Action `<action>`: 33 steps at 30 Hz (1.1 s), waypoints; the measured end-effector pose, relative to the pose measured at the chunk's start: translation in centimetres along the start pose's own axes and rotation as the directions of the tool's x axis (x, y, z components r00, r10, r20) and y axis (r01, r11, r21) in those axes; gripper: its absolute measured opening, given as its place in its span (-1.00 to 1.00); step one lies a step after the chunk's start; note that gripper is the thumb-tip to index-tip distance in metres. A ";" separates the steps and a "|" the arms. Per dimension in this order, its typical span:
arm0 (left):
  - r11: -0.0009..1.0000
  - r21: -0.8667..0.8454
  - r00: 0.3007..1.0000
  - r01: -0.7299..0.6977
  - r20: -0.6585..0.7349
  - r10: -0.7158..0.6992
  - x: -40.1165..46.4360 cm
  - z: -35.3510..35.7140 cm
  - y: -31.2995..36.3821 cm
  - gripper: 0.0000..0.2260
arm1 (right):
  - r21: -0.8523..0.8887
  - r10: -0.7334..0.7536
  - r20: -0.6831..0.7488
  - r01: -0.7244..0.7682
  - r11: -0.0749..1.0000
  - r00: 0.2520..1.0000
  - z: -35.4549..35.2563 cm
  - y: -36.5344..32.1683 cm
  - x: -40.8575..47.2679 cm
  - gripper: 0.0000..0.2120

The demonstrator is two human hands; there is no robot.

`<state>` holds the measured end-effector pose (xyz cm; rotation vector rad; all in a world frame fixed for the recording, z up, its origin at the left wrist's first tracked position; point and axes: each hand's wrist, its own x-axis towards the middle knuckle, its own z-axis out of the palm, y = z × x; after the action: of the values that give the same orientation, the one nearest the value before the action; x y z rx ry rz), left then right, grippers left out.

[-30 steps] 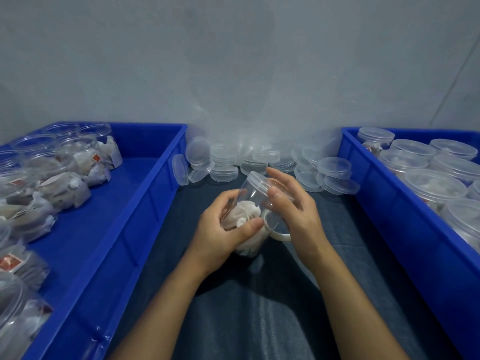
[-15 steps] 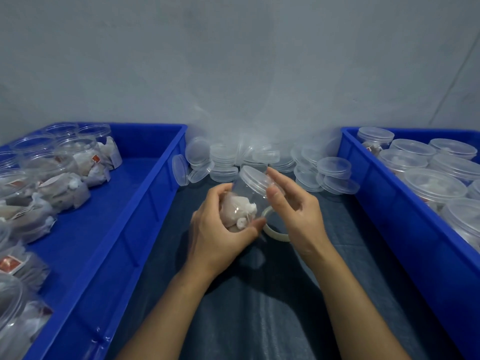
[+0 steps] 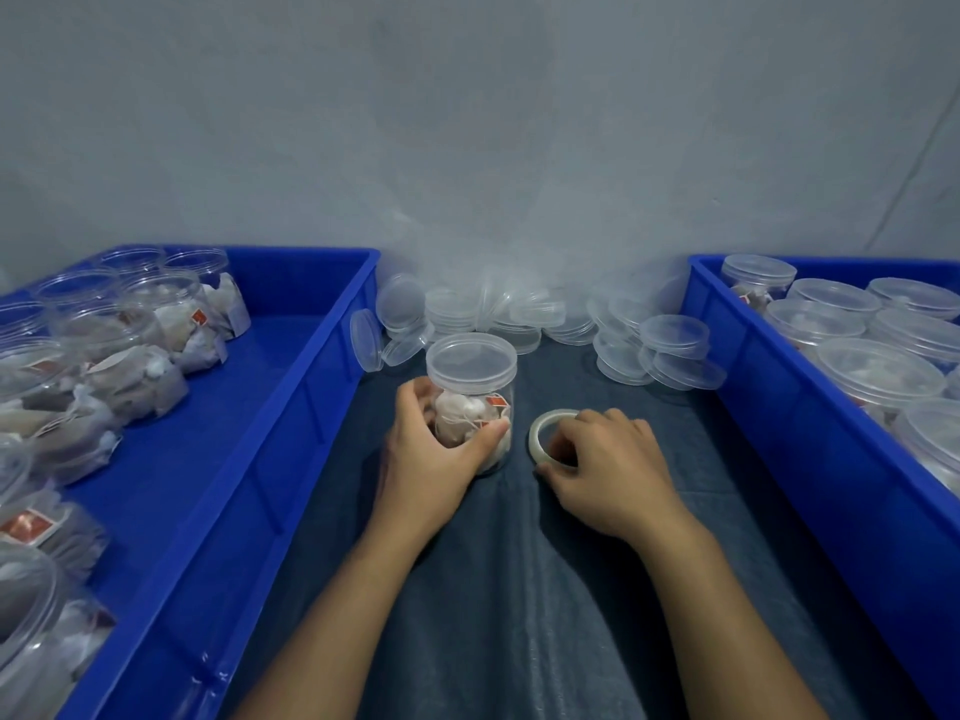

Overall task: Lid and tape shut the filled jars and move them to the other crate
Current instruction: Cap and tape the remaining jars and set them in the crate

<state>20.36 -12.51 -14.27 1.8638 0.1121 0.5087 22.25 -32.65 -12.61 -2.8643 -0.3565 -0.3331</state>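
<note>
Between the crates, your left hand (image 3: 423, 454) gripped the lidded jar (image 3: 471, 402) upright on the bench (image 3: 519, 615). Your right hand (image 3: 605, 470) pinched the tape roll (image 3: 545, 426) beside it.

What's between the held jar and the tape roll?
Head view: only bare dark cloth separates jar in left hand from tape roll under right hand.

jar (image 3: 471, 402) left of tape roll (image 3: 551, 433), between two crates (image 3: 291, 387)

Dark blue-grey cloth (image 3: 519, 615) spread flat underneath, creased in long soft folds. Behind, a plain pale grey wall (image 3: 467, 122), with a thin dark line (image 3: 914, 163) slanting up near its right edge.
</note>
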 end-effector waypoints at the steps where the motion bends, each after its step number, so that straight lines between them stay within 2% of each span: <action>1: 0.999 0.034 1.000 -0.011 -0.001 0.011 0.0 0.0 0.0 -0.34 | 0.019 0.010 -0.029 -0.009 1.000 1.000 0.0 0.0 0.0 -0.78; 5: 0.989 0.117 0.995 -0.095 -0.029 0.099 -0.2 -0.2 0.5 -0.16 | 0.278 0.113 -0.144 -0.069 0.958 0.983 -0.2 -0.3 0.0 -0.88; 8: 0.966 0.137 0.965 -0.219 -0.116 0.235 -0.9 -0.2 1.6 -0.11 | 0.470 0.110 -0.271 0.032 0.882 0.956 -0.5 -1.5 0.0 -0.88; 10: 0.901 0.221 0.884 -0.373 -0.208 0.418 -1.1 -0.2 2.3 -0.23 | 0.507 0.064 -0.434 0.185 0.842 0.899 -0.9 -2.4 -0.3 -0.89; 12: 0.787 0.332 0.755 -0.520 -0.250 0.606 -1.2 -0.1 2.8 -0.45 | 0.470 -0.004 -0.548 0.312 0.826 0.836 -1.2 -3.1 -0.6 -0.94; 14: 0.724 0.371 0.688 -0.582 -0.251 0.681 -1.3 0.1 3.3 -0.62 | 0.393 -0.080 -0.602 0.383 0.836 0.794 -1.3 -3.7 -1.1 -0.95; 18: 0.730 0.321 0.713 -0.603 -0.194 0.674 -1.9 0.8 3.8 -0.69 | 0.265 -0.198 -0.653 0.466 0.844 0.731 -1.5 -4.5 -1.3 -0.91; 22: 0.763 0.300 0.743 -0.572 -0.205 0.637 -2.1 0.8 3.6 -0.72 | 0.188 -0.228 -0.670 0.459 0.868 0.707 -1.4 -4.7 -1.2 -0.92; 33: 0.821 0.172 0.792 -0.544 -0.218 0.571 -1.8 0.2 3.8 -0.91 | 0.167 -0.262 -0.643 0.466 0.869 0.720 -1.5 -4.5 -1.3 -0.91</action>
<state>18.12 -14.60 -11.35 1.9094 -0.2593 1.1831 19.58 -29.11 -10.57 -2.1837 -0.7703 -1.1205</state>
